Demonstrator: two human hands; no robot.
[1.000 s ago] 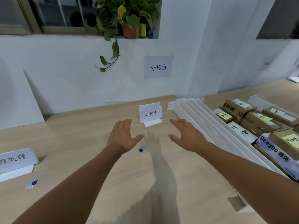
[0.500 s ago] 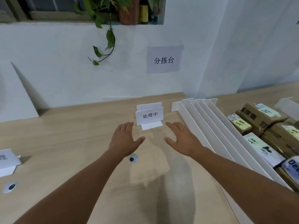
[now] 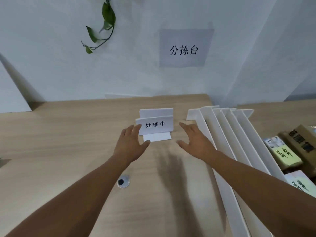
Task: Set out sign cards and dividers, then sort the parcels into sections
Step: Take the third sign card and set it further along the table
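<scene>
A wooden table (image 3: 68, 134) bears a sign card (image 3: 155, 124), white dividers (image 3: 227, 137) and parcels (image 3: 289, 151).

One cam only: head-worn, wide-angle. Looks fwd & down over the desk (image 3: 59, 134) toward the white wall (image 3: 51, 74); wall sign (image 3: 183, 48) sits upper centre, desk's far edge approx mid-height. Close in: left hand (image 3: 131, 144) & right hand (image 3: 195, 142) mid-frame, arms reaching up from the bottom corners.

You are looking at a white sign card (image 3: 155, 124) bearing black characters, white dividers (image 3: 227, 134), a pale wood-grain table (image 3: 68, 134), brown parcels (image 3: 301, 141) wearing yellow labels (image 3: 283, 155), and green leaves (image 3: 108, 14).
</scene>
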